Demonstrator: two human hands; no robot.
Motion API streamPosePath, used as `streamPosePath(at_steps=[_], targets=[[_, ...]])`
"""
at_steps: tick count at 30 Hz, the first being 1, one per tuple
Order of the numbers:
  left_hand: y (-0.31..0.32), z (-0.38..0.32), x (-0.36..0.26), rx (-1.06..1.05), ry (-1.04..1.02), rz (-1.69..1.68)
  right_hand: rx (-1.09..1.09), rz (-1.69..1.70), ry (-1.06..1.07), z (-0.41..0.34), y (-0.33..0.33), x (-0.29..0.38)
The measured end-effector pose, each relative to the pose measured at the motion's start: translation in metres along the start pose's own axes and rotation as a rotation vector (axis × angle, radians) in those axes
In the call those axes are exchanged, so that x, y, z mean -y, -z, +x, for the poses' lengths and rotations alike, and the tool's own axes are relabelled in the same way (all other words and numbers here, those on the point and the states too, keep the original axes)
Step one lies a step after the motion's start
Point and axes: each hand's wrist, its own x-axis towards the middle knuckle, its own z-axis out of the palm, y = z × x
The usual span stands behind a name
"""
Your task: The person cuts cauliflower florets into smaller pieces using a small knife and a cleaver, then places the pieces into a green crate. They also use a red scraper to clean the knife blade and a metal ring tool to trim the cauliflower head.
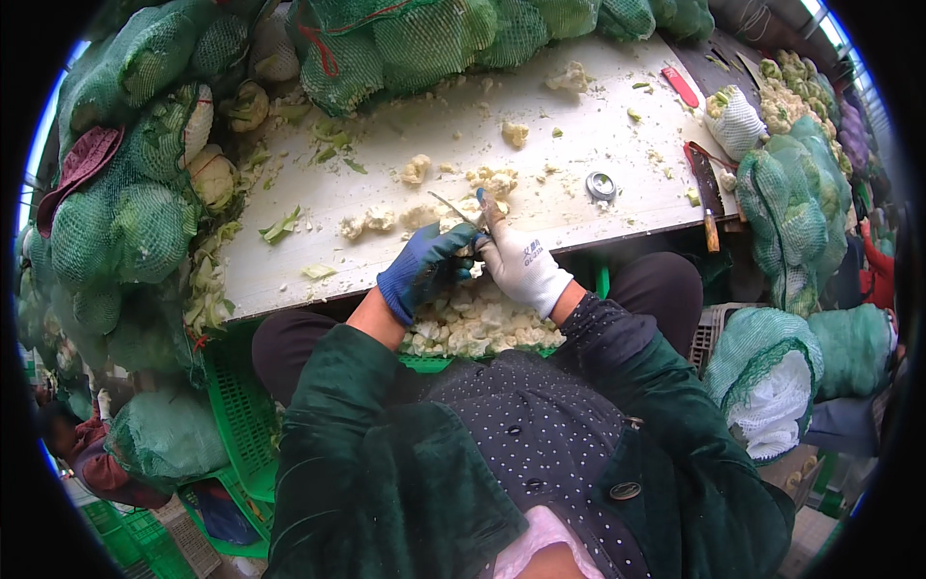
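My left hand (430, 268), in a blue glove, is curled around a small cauliflower piece (463, 252), mostly hidden by the fingers. My right hand (522, 264), in a white glove with blue fingertips, grips a small knife (452, 208). Its thin blade points up and left over the board; the handle is hidden in the hand. Both hands meet at the near edge of the white board (347, 181). Just below them, cut cauliflower florets (485, 322) fill a green plastic crate (427, 363) at my lap. Loose florets (380, 217) lie on the board beyond the hands.
Green mesh sacks of cauliflower (427, 43) line the board's far side, with more sacks (116, 231) at left. A metal ring (600, 186), a larger knife (705, 181) and a red-handled tool (680, 87) lie at right. Another person (108, 463) is at lower left.
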Motion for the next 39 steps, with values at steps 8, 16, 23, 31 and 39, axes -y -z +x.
streamPosePath(at_steps=[8, 16, 23, 31, 39], targets=[[-0.01, -0.007, -0.002, 0.089, -0.129, -0.186, -0.175, 0.71, -0.392, 0.012, -0.001, -0.018], [-0.004, 0.003, 0.004, 0.084, -0.215, -0.233, -0.224, 0.176, 0.152, -0.007, 0.005, 0.002], [0.005, 0.01, 0.014, 0.068, -0.106, -0.371, -0.123, -0.032, 0.217, -0.006, 0.005, 0.006], [-0.001, 0.02, 0.031, -0.098, -0.204, -0.351, -0.144, 0.258, -0.004, -0.006, -0.018, 0.011], [0.02, 0.034, 0.051, -0.189, -0.421, 0.086, -0.185, 0.484, -0.099, -0.006, -0.034, 0.013]])
